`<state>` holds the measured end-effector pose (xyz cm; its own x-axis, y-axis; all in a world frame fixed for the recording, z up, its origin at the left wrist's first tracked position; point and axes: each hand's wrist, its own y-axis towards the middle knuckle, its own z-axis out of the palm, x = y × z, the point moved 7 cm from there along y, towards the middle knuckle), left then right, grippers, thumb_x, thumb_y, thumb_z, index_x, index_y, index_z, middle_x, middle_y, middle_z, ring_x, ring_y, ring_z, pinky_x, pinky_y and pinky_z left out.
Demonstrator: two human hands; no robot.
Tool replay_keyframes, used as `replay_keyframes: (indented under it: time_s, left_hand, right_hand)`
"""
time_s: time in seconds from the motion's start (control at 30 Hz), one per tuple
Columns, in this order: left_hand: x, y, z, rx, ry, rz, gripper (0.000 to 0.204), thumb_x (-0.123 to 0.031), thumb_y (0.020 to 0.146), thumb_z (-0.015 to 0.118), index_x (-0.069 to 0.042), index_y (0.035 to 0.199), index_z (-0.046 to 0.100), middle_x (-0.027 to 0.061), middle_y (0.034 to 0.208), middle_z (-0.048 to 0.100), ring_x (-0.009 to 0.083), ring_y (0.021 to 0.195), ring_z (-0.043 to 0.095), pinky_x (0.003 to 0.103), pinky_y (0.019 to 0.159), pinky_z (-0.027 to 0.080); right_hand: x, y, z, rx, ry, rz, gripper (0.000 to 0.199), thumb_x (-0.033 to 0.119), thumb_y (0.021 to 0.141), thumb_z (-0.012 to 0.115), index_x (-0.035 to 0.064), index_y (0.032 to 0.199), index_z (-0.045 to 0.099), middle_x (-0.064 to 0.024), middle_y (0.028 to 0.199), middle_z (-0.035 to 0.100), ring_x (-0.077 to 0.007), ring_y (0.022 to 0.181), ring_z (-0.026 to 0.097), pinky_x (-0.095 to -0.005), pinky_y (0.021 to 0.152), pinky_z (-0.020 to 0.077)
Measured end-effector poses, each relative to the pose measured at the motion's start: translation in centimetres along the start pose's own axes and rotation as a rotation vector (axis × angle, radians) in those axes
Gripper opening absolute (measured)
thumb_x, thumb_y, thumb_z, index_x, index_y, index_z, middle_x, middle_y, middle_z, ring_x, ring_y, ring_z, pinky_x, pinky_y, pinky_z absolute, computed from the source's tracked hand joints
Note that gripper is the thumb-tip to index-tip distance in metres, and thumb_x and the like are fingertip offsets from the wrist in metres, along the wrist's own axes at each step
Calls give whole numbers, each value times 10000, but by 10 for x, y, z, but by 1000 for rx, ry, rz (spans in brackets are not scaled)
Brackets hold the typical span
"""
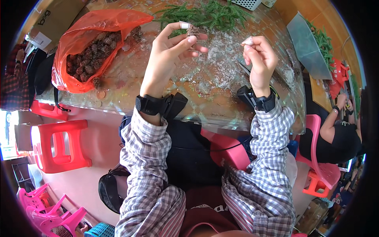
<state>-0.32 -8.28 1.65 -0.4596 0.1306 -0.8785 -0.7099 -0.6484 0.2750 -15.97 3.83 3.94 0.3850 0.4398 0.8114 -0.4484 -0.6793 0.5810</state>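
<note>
Above the table, my left hand (pixel 173 45) pinches a small brown pine cone (pixel 192 31) between thumb and forefinger, its other fingers spread loosely behind. White tape wraps the tip of that forefinger. A thin wire (pixel 229 38) runs from near the cone toward my right hand (pixel 260 57), whose thumb and taped forefinger close on its end. Below the right fingers lies a dark pointed tool (pixel 244 68), partly hidden by the hand. Black straps with small boxes circle both wrists.
An open red plastic bag (pixel 102 19) full of pine cones sits on the left of the table. Green artificial sprigs (pixel 205 15) lie at the far edge, white flakes (pixel 223 59) around the middle. A grey bin (pixel 310 47) stands right; beyond it a person (pixel 335 134) works.
</note>
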Motion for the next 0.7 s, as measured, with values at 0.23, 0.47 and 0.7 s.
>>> replay_keyframes:
  time_s: [0.23, 0.47, 0.7]
  left_hand:
    - [4, -1, 5, 48, -68, -43, 229, -44, 887, 520, -1, 1100, 448, 194, 1011, 619, 205, 794, 640, 252, 669, 502]
    - [7, -1, 6, 62, 22, -65, 230, -80, 895, 519, -5, 1100, 449, 192, 1026, 616, 216, 804, 641, 256, 684, 500]
    - [10, -2, 4, 70, -90, -130, 228, -127, 924, 467, -10, 1117, 438, 213, 1065, 595, 256, 820, 640, 279, 725, 492]
  right_hand:
    - [-3, -1, 4, 12, -102, -28, 64, 8, 832, 510, -26, 865, 553, 7, 663, 505, -31, 536, 405, -177, 472, 309]
    - [-3, -3, 10, 59, -140, -15, 55, 7, 820, 539, -13, 865, 561, 6, 682, 544, -29, 571, 452, -172, 506, 343]
    - [-3, -7, 17, 103, -186, -37, 64, 21, 840, 538, -11, 892, 561, 6, 689, 542, -20, 544, 426, -166, 489, 326]
